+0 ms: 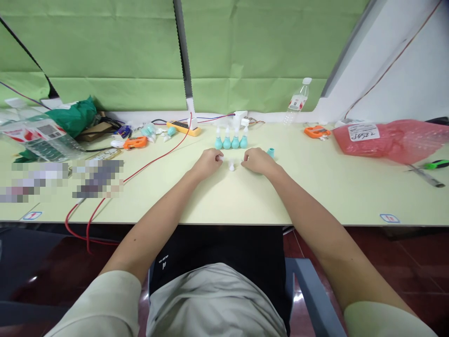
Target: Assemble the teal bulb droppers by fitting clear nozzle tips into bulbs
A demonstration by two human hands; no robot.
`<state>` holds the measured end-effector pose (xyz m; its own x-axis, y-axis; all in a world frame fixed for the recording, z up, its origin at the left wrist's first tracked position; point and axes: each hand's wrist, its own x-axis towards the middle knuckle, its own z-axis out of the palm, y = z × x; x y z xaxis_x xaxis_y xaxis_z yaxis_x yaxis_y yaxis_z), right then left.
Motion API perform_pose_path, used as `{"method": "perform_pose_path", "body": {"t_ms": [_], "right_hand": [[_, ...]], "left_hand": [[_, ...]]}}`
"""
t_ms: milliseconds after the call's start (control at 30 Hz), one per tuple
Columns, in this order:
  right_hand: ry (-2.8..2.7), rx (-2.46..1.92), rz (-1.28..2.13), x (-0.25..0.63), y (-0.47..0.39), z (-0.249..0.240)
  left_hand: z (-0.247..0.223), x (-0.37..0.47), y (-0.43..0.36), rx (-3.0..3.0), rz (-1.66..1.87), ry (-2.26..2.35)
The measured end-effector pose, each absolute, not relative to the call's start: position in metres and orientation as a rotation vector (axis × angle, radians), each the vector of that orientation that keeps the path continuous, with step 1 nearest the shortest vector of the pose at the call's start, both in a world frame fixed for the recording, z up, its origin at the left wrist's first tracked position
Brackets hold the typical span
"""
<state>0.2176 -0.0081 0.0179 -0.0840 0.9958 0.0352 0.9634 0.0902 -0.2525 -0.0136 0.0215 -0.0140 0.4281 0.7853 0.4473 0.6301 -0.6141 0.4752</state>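
While the pale table [224, 201] spans the view, left hand [209, 162] and right hand [258, 161] face each other over it, fingers narrowed; cannot tell whether the right holds anything. Just beyond: four teal bulbs [227, 142], white-topped, in a row. Lone teal bulb [271, 152]: beside right hand. White part [231, 166]: on tabletop, between hands. Small white piece [220, 158]: pinched in left fingertips.

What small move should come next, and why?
Probably bring the right hand to the small white piece: it sits on the table between that hand and the left hand, touching neither, while four white-topped teal bulbs stand in a row behind.
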Motion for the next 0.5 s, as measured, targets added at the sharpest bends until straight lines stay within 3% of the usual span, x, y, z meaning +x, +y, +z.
{"method": "perform_pose_path", "body": {"t_ms": [200,500], "right_hand": [[-2.194,-1.992,0.225,0.2127,-0.0098,0.0166],[-2.177,-1.964,0.322,0.2161,-0.0049,0.0128]], "left_hand": [[-0.0152,-0.0144,0.0158,2.495,0.726,1.205],[-0.0171,-0.0152,0.0195,2.454,0.696,1.166]]}}
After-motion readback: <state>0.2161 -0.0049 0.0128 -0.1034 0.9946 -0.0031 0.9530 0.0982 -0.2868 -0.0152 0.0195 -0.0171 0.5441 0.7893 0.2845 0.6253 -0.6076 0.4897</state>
